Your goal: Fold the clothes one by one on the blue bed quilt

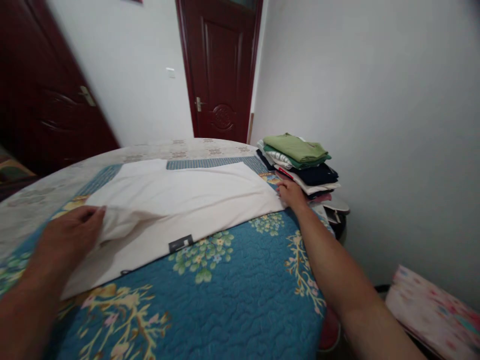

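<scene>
A white garment [195, 195] lies spread across the table on a blue floral quilted cloth [240, 280]. Near its front edge is a small black patch [180, 243] with a white mark. At the left, my left hand [77, 227] pinches the garment's upper layer and lifts it a little, so a fold opens beneath. My right hand [289, 193] has its fingers closed at the garment's far right end, beside a stack of clothes. The right fingertips are partly hidden, but the garment's corner is at them.
A stack of folded clothes [300, 162], green on top, stands at the table's right edge. Beyond the patterned tablecloth [180, 148] are a wall and dark red doors [225, 65]. A pink floral item [431, 310] sits low at the right, near a stool-like seat.
</scene>
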The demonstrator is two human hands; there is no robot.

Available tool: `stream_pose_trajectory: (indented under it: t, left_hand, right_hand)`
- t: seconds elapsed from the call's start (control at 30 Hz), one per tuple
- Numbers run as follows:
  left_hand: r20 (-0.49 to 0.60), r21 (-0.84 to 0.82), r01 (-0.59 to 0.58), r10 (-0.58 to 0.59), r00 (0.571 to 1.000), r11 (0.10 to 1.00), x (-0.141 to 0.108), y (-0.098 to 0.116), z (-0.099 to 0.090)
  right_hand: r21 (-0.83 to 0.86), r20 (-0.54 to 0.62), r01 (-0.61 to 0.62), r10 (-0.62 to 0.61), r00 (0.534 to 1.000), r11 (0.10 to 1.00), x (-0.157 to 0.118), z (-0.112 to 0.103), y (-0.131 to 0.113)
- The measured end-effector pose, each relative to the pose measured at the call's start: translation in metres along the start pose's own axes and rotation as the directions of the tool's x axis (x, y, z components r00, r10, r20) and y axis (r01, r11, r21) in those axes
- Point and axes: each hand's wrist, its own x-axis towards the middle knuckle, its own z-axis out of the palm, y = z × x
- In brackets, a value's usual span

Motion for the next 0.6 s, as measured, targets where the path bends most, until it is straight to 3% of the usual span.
stream_pose_trajectory:
  t: [0.1, 0.17, 0.3, 0.47, 0.53, 0.6]
  left_hand:
    - [0.047, -0.163, 0.043, -0.036, 0.998, 0.986, -0.018, 0.036, -0.025]
    - [0.021, -0.235, 0.080, -0.077, 0.997, 0.969, -0.023, 0.048, -0.032]
    - [-0.036, -0.329, 0.038, -0.053, 0.998, 0.943, -0.027, 0.047, -0.036]
    - [0.090, -0.518, -0.153, 0.232, 0.968, 0.841, -0.035, 0.041, -0.040]
    - [0.080, -0.592, -0.139, 0.230, 0.970, 0.794, -0.036, 0.037, -0.042]
    - [0.048, -0.587, -0.090, 0.145, 0.988, 0.805, -0.036, 0.030, -0.044]
  right_hand:
    - [-0.153, 0.032, 0.155, -0.152, 0.988, 0.976, -0.005, 0.008, -0.004]
    - [-0.195, 0.067, 0.200, -0.190, 0.979, 0.960, -0.005, 0.016, -0.002]
    - [-0.230, 0.111, 0.248, -0.228, 0.967, 0.941, -0.002, 0.025, 0.004]
    - [-0.217, 0.100, 0.255, -0.238, 0.966, 0.942, -0.001, 0.024, 0.008]
    - [-0.233, 0.092, 0.241, -0.225, 0.970, 0.942, 0.000, 0.023, 0.009]
    - [-0.250, 0.104, 0.225, -0.205, 0.973, 0.942, 0.001, 0.023, 0.010]
